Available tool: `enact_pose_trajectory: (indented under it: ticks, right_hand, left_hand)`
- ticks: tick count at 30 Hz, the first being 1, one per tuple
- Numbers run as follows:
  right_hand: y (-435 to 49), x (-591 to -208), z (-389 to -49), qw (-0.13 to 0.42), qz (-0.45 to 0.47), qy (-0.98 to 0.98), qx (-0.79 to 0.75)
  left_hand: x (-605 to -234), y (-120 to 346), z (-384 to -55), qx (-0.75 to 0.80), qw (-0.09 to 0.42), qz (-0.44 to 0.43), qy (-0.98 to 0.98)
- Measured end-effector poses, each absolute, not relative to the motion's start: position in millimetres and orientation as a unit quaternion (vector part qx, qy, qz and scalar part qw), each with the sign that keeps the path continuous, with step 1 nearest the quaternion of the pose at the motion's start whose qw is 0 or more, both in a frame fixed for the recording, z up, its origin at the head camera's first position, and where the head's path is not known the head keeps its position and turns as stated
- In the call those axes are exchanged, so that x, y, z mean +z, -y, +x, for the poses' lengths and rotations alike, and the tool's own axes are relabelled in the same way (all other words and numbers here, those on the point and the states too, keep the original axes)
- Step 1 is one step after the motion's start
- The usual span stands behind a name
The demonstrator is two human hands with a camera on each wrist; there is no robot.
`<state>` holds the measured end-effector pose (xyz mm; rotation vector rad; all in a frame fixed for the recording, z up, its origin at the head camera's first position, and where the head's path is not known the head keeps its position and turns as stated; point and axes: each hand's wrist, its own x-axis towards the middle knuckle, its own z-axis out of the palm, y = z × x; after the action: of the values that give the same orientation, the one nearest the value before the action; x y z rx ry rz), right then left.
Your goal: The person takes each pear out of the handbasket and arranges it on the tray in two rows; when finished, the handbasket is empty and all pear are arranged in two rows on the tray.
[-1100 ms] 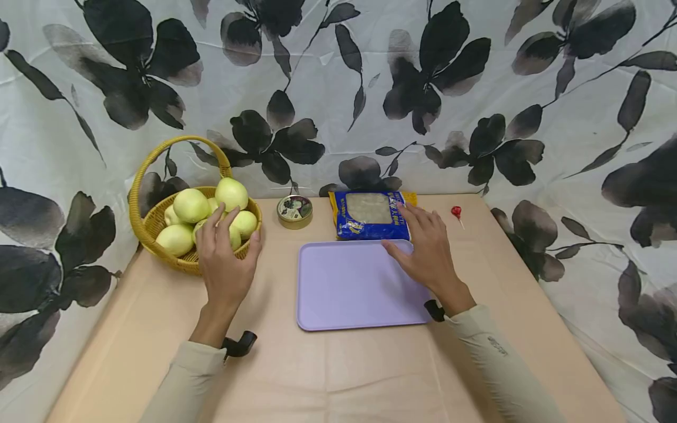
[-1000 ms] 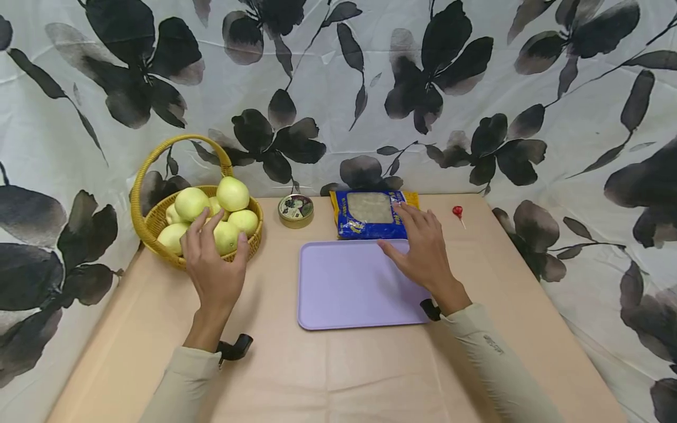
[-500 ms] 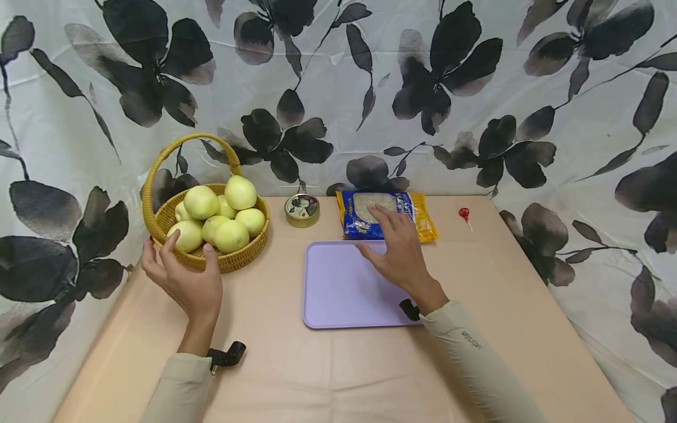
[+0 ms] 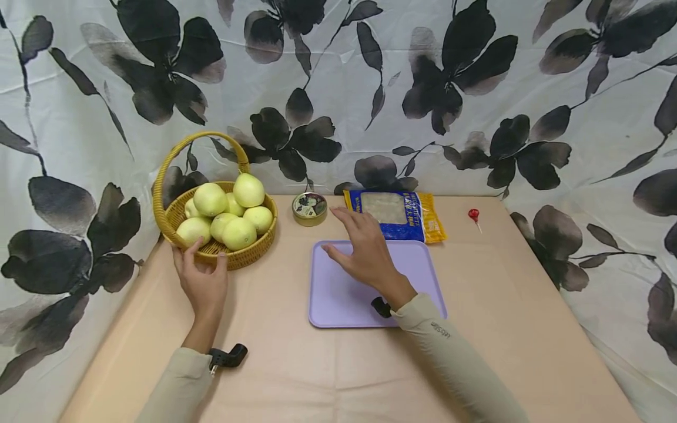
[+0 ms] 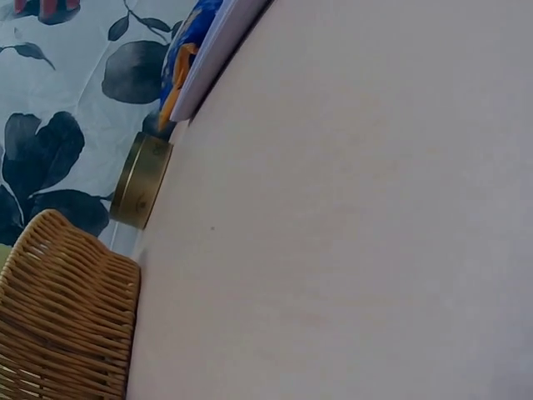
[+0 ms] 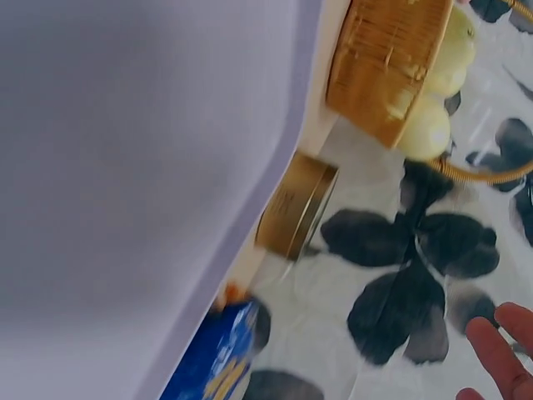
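Basket (image 4: pixel 247 257) stands upright, its handle (image 4: pixel 159 191) arching from near left to far right, left hand (image 4: pixel 203 283) and right hand (image 4: pixel 364 251) spread.

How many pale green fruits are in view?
8 pale green fruits show in the wicker basket: four toward the back, four toward the front. More may be hidden underneath.

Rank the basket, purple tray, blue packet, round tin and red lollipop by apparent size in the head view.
1. Basket and purple tray, too close to rank, the tray partly hidden
2. Blue packet
3. Round tin
4. Red lollipop
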<state>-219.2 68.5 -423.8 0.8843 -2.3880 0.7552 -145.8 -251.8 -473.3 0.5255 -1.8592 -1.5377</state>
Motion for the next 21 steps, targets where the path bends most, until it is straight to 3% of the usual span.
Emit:
enact_pose_trajectory:
  ticks: [13, 21]
  right_hand:
    - [7.6, -419.8, -227.3, 0.199, 0.389, 0.846, 0.305]
    - [56.8, -426.8, -243.0, 0.096, 0.380, 0.855, 0.339]
  left_hand:
    - [-487.6, 255.9, -147.4, -0.593, 0.319, 0.225, 0.704]
    - [-487.0, 254.4, -146.1, -0.605, 0.320, 0.224, 0.694]
